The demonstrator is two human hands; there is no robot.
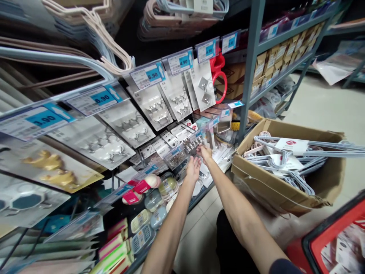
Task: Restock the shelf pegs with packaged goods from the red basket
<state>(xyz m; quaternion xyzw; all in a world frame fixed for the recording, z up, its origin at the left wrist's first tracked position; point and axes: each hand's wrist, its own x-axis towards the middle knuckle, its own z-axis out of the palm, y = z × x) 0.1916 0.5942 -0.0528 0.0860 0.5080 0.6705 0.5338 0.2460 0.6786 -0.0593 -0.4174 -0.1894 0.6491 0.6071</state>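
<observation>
A pack of shiny metal clips (192,145) hangs at the shelf front, just below a clear price strip. My right hand (205,153) is at the right end of this pack, its fingers curled onto the edge. Lower and slightly left, my left hand (194,168) is held palm up with its fingers apart and nothing visible in them. Beside it hang clear packs of small metal pieces (176,159), too small to name. Carded silver hooks (180,101) hang above on the rack.
Clothes hangers (288,161) fill an open cardboard box (270,190) on the floor to the right. A red basket (302,247) with packaged goods stands at lower right. Soap boxes (142,238) line the lower shelf. A grey upright post (251,68) divides the shelving.
</observation>
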